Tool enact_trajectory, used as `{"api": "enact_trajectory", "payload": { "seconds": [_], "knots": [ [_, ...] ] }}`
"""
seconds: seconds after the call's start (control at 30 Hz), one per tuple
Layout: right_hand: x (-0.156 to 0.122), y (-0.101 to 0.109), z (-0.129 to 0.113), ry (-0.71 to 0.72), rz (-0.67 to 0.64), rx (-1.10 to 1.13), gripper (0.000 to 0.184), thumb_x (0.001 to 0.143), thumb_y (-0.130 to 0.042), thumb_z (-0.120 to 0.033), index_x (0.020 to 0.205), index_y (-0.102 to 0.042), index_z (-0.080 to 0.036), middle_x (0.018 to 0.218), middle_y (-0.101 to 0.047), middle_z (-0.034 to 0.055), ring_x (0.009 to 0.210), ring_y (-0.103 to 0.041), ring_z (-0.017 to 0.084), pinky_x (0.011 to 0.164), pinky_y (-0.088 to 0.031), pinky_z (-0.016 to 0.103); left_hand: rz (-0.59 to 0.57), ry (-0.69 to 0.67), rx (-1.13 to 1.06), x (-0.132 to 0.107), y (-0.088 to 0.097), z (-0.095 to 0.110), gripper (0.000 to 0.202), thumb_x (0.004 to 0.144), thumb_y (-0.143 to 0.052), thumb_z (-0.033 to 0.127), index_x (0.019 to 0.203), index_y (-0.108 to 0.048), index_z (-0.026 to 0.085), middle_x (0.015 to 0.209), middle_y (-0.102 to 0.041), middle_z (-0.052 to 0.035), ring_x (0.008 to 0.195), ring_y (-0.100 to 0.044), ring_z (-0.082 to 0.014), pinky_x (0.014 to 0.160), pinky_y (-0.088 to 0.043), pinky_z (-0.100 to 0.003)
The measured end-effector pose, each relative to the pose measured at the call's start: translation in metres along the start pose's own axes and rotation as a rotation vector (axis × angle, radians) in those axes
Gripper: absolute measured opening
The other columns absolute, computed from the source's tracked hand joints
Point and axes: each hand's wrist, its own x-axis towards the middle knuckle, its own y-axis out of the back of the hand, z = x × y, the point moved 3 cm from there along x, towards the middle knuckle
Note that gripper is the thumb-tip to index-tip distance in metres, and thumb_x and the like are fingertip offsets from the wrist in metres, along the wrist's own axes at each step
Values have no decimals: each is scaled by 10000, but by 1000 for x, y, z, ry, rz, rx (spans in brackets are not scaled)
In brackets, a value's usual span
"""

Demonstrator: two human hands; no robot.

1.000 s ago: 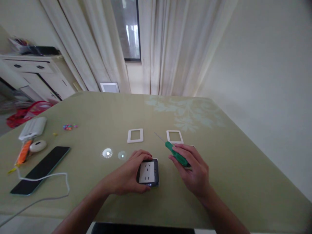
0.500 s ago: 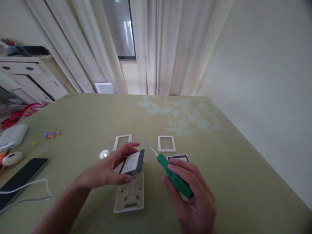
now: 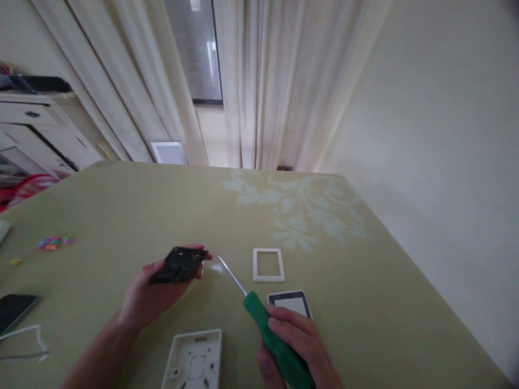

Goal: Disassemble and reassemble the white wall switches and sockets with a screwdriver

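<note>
My left hand is raised over the table and closed round a black socket module, its dark back turned up. My right hand grips a green-handled screwdriver, whose thin metal shaft points up and left toward the module, its tip a short way from it. A white back box lies open on the table below my left hand. A second socket face with a dark rim lies just beyond my right hand. One white square frame lies farther back.
The olive-green table has a pale floral print at its far right. At the left edge lie a dark phone, a white cable and small coloured bits. Curtains, a window and a white cabinet stand behind.
My left hand lifted the socket module off the white back box and turned its black back upward. My right hand drew the screwdriver nearer and aimed its tip at the module. The view shifted right and down.
</note>
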Motion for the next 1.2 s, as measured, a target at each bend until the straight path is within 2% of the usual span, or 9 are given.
{"api": "enact_trajectory", "payload": {
  "seconds": [0.17, 0.23, 0.3, 0.37, 0.47, 0.53, 0.77, 1.0, 1.2],
  "knots": [
    [-4, -11, 4, 6, 0, -28, 359, 928, -737, -121, 1256, -749, -267, 1162, -806, 121, 1005, -816, 287, 813, -725, 398, 128, 106, -284, 0, -13, -2, 523, 893, -674, 389, 1243, -788, 18, 1362, -745, -306, 896, -798, -336, 815, -684, -426],
    [-6, -17, 5, 21, 8, -50, 363, 938, -723, -106, 1268, -746, -256, 1187, -799, 123, 1037, -807, 275, 852, -718, 394, 147, 143, -379, 0, -19, -5, 508, 922, -643, 368, 1258, -777, 11, 1342, -753, -309, 929, -814, -357, 829, -693, -444],
    [-9, -22, 5, 73, -1, -58, 402, 943, -711, -92, 1313, -737, -244, 1209, -796, 126, 1068, -804, 268, 885, -714, 387, 170, 163, -469, 1, -23, -10, 516, 962, -597, 335, 1344, -737, 19, 1326, -763, -302, 1034, -818, -378, 900, -690, -470],
    [-10, -27, 5, 148, -31, -56, 443, 945, -711, -85, 1364, -721, -228, 1224, -797, 131, 1101, -801, 263, 915, -709, 372, 203, 150, -558, 3, -24, -14, 576, 995, -546, 295, 1503, -630, 37, 1313, -773, -290, 1121, -809, -373, 948, -684, -485],
    [-11, -35, 5, 222, -69, -63, 445, 950, -731, -86, 1378, -717, -209, 1219, -802, 128, 1111, -801, 245, 951, -698, 349, 238, 105, -659, 6, -27, -18, 680, 1019, -491, 257, 1668, -431, 63, 1353, -761, -279, 1153, -808, -355, 938, -695, -477],
    [-11, -39, 6, 222, -71, -66, 425, 953, -737, -91, 1360, -725, -213, 1205, -806, 122, 1106, -801, 243, 953, -698, 355, 245, 86, -691, 8, -30, -19, 696, 1027, -465, 245, 1696, -381, 71, 1395, -741, -278, 1165, -807, -351, 935, -698, -470],
    [-12, -49, 13, 229, -81, -105, 377, 948, -747, -115, 1307, -748, -229, 1172, -824, 97, 1083, -809, 231, 950, -695, 349, 265, 37, -727, 8, -42, -13, 657, 1040, -420, 240, 1670, -423, 54, 1384, -757, -246, 1164, -809, -333, 932, -699, -448],
    [-13, -46, 17, 229, -47, -141, 334, 937, -754, -146, 1258, -765, -238, 1125, -833, 99, 1011, -827, 257, 884, -714, 385, 308, -2, -767, 7, -46, -9, 639, 1028, -433, 243, 1639, -475, 63, 1383, -755, -241, 1146, -812, -300, 932, -695, -414],
    [-22, -44, 15, 305, -100, -154, 387, 946, -732, -102, 1315, -745, -215, 1165, -826, 122, 1061, -823, 252, 926, -711, 371, 359, 18, -775, 5, -47, -11, 583, 1054, -412, 238, 1587, -529, 33, 1245, -805, -228, 1065, -831, -297, 898, -706, -401]
  ]
}}
